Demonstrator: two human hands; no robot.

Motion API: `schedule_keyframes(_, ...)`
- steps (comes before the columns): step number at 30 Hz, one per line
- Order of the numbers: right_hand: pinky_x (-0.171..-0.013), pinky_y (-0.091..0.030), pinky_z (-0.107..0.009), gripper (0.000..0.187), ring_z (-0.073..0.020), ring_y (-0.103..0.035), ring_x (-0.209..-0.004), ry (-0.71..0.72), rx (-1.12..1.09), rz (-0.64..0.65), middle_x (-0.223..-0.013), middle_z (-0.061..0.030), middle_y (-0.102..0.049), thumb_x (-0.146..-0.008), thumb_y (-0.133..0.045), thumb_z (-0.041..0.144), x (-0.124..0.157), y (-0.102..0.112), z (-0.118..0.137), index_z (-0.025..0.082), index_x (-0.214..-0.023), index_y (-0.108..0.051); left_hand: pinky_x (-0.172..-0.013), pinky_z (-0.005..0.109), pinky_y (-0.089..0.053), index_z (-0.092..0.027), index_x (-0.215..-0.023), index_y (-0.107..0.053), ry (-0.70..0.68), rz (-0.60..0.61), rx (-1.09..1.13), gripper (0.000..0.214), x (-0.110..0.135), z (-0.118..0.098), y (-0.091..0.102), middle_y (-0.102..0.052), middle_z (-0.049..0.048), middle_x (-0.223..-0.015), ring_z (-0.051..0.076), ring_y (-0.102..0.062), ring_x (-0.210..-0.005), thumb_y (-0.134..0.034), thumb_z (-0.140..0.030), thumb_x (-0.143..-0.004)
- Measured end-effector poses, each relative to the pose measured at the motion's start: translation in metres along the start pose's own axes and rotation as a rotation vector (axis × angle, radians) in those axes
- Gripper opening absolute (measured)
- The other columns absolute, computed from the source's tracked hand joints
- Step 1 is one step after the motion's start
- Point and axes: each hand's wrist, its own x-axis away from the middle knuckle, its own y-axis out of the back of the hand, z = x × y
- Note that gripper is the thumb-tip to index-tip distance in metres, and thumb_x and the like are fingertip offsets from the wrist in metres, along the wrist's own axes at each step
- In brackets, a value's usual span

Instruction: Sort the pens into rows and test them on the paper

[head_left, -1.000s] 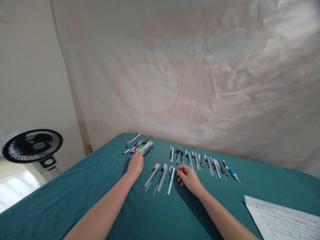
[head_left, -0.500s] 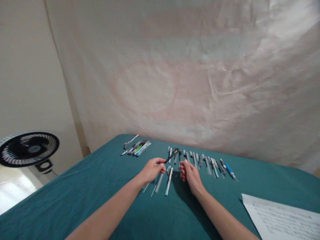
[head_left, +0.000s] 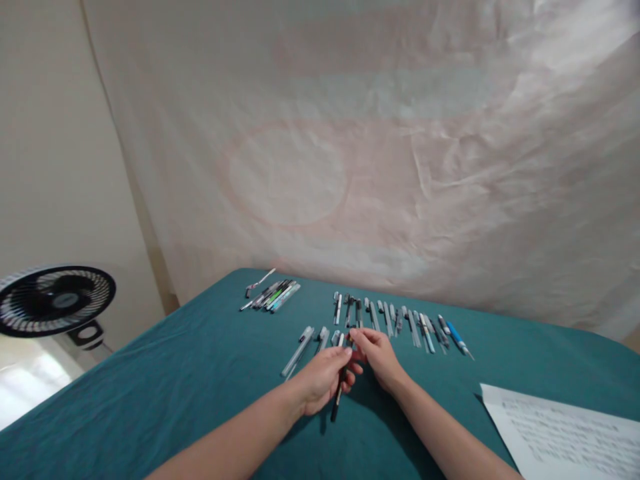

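My left hand (head_left: 323,377) is closed round a black pen (head_left: 339,395) and holds it just above the teal tablecloth (head_left: 175,387). My right hand (head_left: 376,353) pinches the top end of the same pen, fingers curled. Right behind my hands lie three grey pens (head_left: 299,341) side by side. A row of several pens (head_left: 400,320) runs along the far side of the table. A bundle of pens (head_left: 273,295) lies at the far left.
A white sheet of paper with writing (head_left: 565,433) lies at the table's near right corner. A black fan (head_left: 53,301) stands off the table's left edge. A crumpled pale cloth (head_left: 375,147) hangs as a backdrop behind the table.
My left hand took a black pen from the far-left bundle and carried it right and toward me. My right hand met it and now grips the pen's top end.
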Motion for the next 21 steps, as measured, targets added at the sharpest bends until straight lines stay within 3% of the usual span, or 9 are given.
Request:
schedule_keyframes(3,-0.040,-0.027,-0.018,0.036,-0.0057,-0.035,-0.040,-0.021,0.009,0.078,-0.044,0.0061,-0.041,-0.071,-0.058,0.049,0.004,-0.005,0.000,0.014,-0.062,-0.057,-0.042,0.016,-0.019,-0.013,-0.086,-0.049,0.008,-0.028,0.067,0.030,0.002,0.006,-0.006,-0.048,-0.0030,-0.061,0.002,-0.035,-0.042,-0.046,-0.042,-0.081)
schedule_keyframes(8,-0.039,-0.024,-0.018,0.042,-0.0048,-0.031,-0.037,-0.033,0.041,0.053,-0.041,0.0073,-0.037,-0.071,-0.056,0.052,0.001,-0.004,-0.006,0.016,-0.052,-0.047,-0.041,0.017,-0.006,-0.016,-0.081,-0.044,0.053,-0.058,0.048,0.032,0.007,0.012,-0.007,-0.032,-0.0099,-0.052,0.000,-0.019,-0.037,-0.044,-0.047,-0.079)
schedule_keyframes(11,-0.039,-0.025,-0.019,0.043,-0.0052,-0.031,-0.037,-0.062,0.056,0.050,-0.040,0.0072,-0.037,-0.069,-0.056,0.054,0.000,-0.003,-0.008,0.016,-0.053,-0.046,-0.041,0.018,-0.004,-0.018,-0.078,-0.040,0.081,-0.078,0.024,0.032,0.010,0.010,-0.007,-0.024,-0.0117,-0.050,0.000,-0.014,-0.036,-0.042,-0.050,-0.079)
schedule_keyframes(21,-0.037,-0.027,-0.018,0.040,-0.0055,-0.032,-0.037,-0.061,-0.022,0.002,-0.043,0.0065,-0.038,-0.069,-0.057,0.053,-0.003,-0.002,-0.010,0.015,-0.056,-0.050,-0.041,0.018,-0.002,-0.021,-0.088,-0.041,0.081,-0.040,0.061,0.035,0.009,0.017,-0.008,-0.023,-0.0121,-0.050,0.001,-0.012,-0.036,-0.044,-0.054,-0.076)
